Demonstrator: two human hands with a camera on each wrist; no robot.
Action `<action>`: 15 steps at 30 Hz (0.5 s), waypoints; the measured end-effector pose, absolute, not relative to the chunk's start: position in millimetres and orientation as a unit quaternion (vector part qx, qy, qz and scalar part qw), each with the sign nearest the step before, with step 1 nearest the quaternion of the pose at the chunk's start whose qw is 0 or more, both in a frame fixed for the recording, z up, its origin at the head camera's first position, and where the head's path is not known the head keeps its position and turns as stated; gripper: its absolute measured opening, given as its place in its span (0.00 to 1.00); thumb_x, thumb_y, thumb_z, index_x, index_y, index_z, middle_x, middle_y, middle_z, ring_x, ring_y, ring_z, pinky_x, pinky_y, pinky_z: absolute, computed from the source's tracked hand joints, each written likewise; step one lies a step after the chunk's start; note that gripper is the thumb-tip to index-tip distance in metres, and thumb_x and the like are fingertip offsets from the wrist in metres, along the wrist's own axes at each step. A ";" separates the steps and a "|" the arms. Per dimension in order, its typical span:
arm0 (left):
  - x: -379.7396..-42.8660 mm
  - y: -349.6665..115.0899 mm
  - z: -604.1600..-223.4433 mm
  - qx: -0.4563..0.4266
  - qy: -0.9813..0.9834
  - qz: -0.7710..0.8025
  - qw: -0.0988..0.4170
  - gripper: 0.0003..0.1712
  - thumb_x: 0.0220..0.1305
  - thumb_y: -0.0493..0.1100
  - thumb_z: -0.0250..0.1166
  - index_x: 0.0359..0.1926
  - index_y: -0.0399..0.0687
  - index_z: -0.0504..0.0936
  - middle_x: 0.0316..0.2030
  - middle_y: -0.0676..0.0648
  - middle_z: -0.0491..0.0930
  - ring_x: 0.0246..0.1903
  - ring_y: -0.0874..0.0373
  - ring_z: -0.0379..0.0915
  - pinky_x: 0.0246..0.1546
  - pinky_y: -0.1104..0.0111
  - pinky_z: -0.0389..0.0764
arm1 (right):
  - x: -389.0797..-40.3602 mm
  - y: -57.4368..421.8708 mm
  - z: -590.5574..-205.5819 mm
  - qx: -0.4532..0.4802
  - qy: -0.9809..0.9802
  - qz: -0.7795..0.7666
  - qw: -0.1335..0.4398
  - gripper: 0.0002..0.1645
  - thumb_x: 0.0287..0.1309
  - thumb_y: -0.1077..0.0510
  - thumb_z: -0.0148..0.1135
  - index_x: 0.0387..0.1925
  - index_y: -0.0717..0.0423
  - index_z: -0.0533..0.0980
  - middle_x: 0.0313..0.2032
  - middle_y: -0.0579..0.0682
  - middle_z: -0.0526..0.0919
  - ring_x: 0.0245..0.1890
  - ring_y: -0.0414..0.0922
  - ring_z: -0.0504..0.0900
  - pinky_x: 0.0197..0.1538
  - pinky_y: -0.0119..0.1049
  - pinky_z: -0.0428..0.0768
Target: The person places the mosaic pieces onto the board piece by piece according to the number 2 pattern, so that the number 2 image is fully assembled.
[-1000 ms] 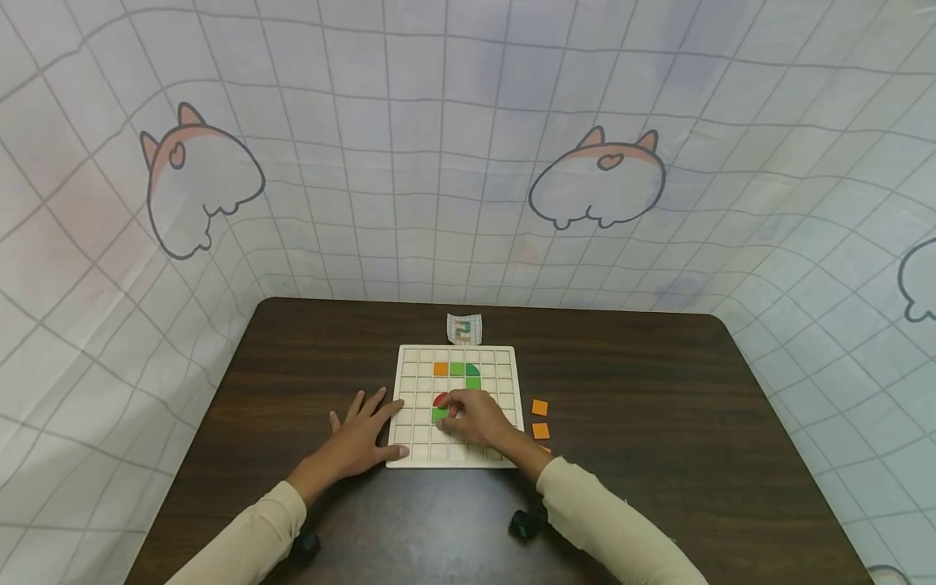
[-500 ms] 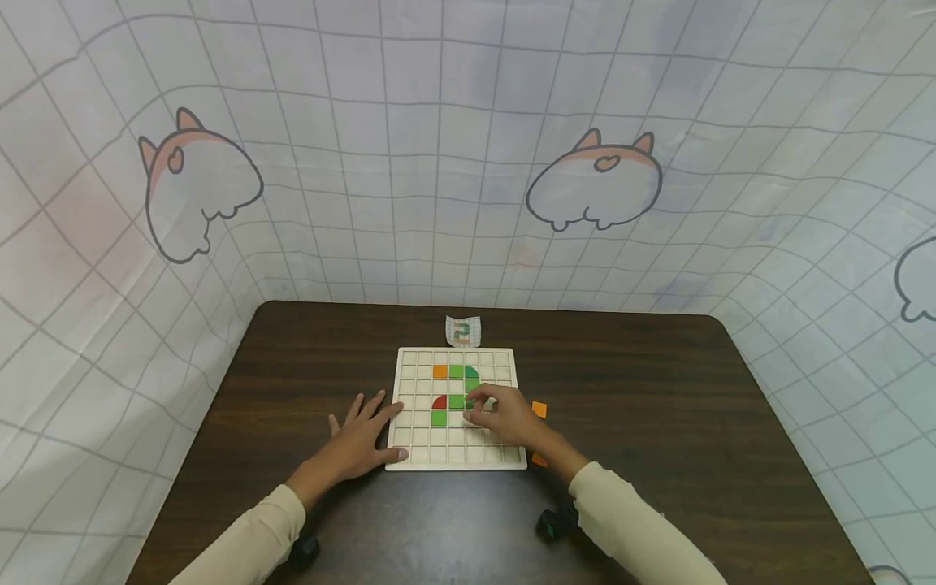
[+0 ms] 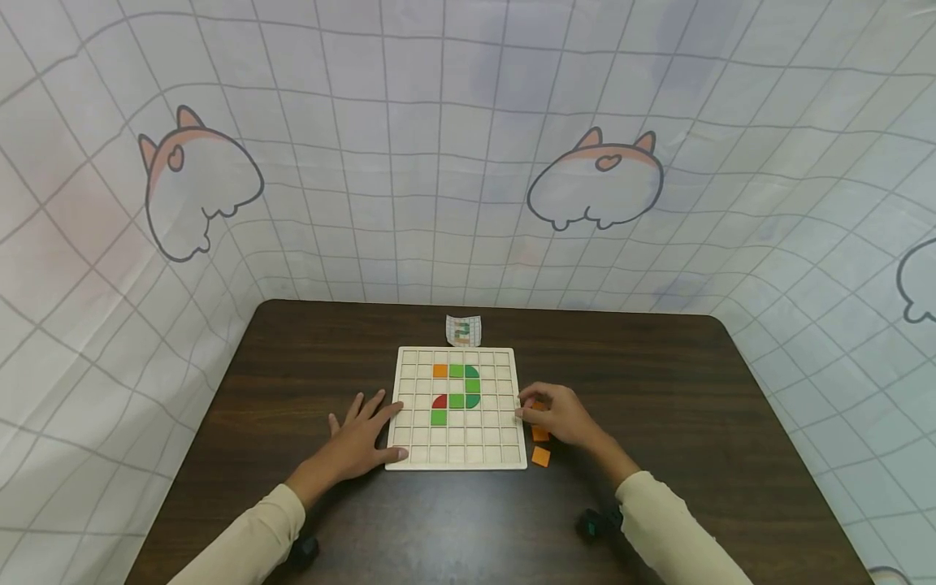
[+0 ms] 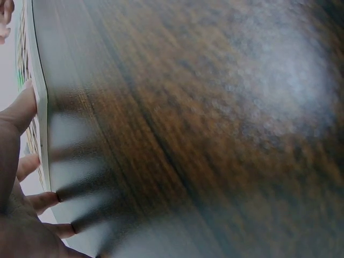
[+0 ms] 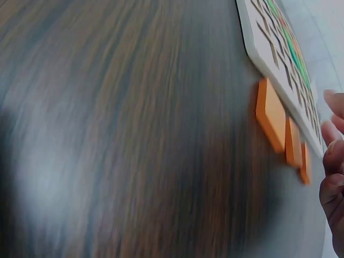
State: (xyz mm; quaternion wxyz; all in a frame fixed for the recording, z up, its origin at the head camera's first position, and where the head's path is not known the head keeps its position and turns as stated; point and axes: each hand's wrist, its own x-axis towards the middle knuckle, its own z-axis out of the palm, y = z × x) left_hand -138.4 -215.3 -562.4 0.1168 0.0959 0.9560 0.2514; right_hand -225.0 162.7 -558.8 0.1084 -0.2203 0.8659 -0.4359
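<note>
A cream grid board [image 3: 486, 451] lies on the table. It bears an orange square tile [image 3: 440, 371], several green square tiles [image 3: 471, 386], two dark green quarter-round tiles [image 3: 472, 401] and a red quarter-round tile [image 3: 439, 402]. My left hand [image 3: 356, 439] rests with spread fingers at the board's left edge, thumb and index fingertips on its rim. Beyond the right edge, my right hand [image 3: 559, 414] hovers over loose orange square tiles [image 3: 540, 457], partly hiding them. In the right wrist view, three orange tiles [image 5: 274, 115] lie beside the board, and no piece shows between the loosely bent fingers.
A small paper card [image 3: 464, 331] with a printed coloured figure lies behind the board. Dark wooden table [image 3: 658, 406] surrounds the board, with a white grid-patterned curtain [image 3: 409, 162] behind and at both sides. A dark object [image 3: 591, 524] is beneath the right forearm.
My right hand has moved from the board's middle rightwards to the orange tiles. A green square and a dark green quarter-round now show in the red tile's row. My left hand stays put.
</note>
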 end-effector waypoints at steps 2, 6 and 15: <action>-138.4 -215.3 -562.6 0.096 0.956 0.251 0.116 0.48 0.60 0.66 0.69 0.76 0.57 0.63 0.79 0.38 0.49 0.77 0.29 0.35 0.59 0.18 0.38 | -226.2 170.7 -560.8 -0.214 0.871 -0.430 0.104 0.13 0.61 0.56 0.71 0.45 0.57 0.83 0.32 0.46 0.81 0.18 0.34 0.67 0.23 0.27 0.69; -138.4 -215.3 -562.9 0.097 0.957 0.250 0.114 0.48 0.60 0.66 0.69 0.76 0.57 0.63 0.79 0.38 0.49 0.77 0.29 0.35 0.59 0.18 0.38 | -227.3 183.6 -564.4 -0.205 0.888 -0.403 0.082 0.14 0.59 0.55 0.73 0.45 0.54 0.83 0.33 0.45 0.81 0.16 0.34 0.66 0.21 0.28 0.67; -138.1 -214.3 -561.2 0.095 0.957 0.250 0.111 0.48 0.59 0.66 0.69 0.76 0.56 0.64 0.78 0.37 0.50 0.76 0.28 0.36 0.58 0.18 0.39 | -226.7 192.2 -570.3 -0.187 0.909 -0.368 0.065 0.15 0.58 0.54 0.74 0.46 0.52 0.84 0.39 0.48 0.81 0.26 0.40 0.70 0.29 0.30 0.70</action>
